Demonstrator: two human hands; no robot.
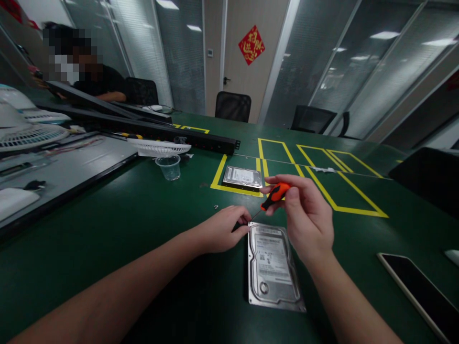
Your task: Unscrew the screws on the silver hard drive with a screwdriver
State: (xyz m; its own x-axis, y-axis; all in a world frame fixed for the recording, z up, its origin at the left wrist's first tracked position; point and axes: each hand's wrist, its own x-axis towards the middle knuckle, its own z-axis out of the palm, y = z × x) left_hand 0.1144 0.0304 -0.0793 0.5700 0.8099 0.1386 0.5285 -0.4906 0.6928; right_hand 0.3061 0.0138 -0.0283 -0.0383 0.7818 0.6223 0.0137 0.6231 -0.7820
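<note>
Screwdriver (278, 194): grasped by my right hand (310, 217), tilted; I would steepen it.
Nearer hard drive (269, 263): toward the desk's (125, 215) near edge; left hand (224, 230) at its far-left corner, grasp unclear.

On the door (244, 79) we recorded a red diamond-shaped sign (251, 45) bearing gold Chinese characters; we read 招 at the top and 进 at the left, while the remainder was less distinct to us. The near hard drive (275, 297) carried a pale printed label (269, 258) of several lines, which we found too blurred to read. We could not decipher the far hard drive (243, 178) label either.
</note>
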